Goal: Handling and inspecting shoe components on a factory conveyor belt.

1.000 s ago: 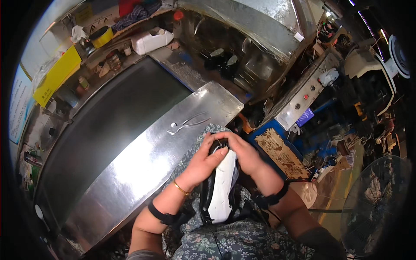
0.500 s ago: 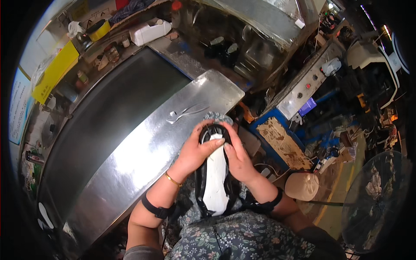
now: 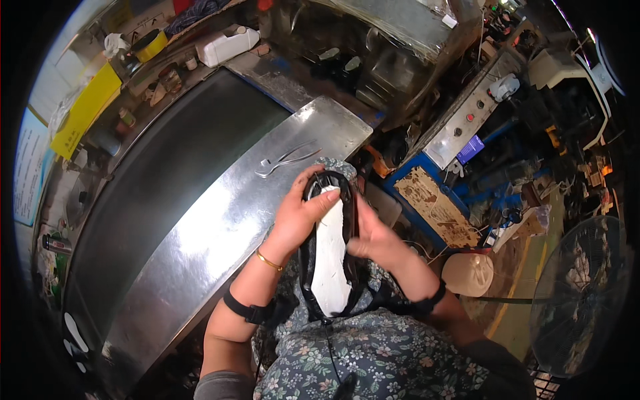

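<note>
Held shoe [image 3: 319, 257] on lap, left hand [image 3: 299, 215] pressing white sole [image 3: 330, 260] at toe, right hand [image 3: 375, 240] gripping side; prob. needed firm push along sole next.

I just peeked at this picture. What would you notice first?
Two hands, the left hand and the right hand, hold a black shoe with a white sole in the middle. Metal pliers lie on the shiny steel table just beyond. A big fan stands at the right.
</note>
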The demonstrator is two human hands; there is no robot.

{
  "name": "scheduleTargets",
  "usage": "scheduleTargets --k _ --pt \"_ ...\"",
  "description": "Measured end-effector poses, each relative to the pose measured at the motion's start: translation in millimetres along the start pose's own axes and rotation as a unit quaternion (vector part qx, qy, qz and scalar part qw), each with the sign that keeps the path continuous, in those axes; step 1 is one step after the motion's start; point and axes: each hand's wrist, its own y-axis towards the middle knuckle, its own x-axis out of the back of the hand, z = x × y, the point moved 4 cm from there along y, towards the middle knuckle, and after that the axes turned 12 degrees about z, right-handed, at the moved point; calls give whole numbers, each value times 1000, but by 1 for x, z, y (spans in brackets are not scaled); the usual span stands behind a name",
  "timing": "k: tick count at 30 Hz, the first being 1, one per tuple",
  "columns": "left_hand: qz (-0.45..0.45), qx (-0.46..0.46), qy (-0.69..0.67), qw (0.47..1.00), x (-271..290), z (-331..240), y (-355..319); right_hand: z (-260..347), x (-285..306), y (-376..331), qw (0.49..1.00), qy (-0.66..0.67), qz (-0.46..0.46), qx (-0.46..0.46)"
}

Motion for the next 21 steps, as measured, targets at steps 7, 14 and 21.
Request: scheduleTargets --k 7,14,21 --pt "-7 -2 -19 1000 3 -5 0 -7 -15 -9 984 -151 -92 -11" --pt "11 -3 -17 1000 -1 -4 2 14 29 -5 992 51 -68 -91" --pt "135 -187 334 914 -87 -64 -27 86 86 -22 982 17 19 -188"
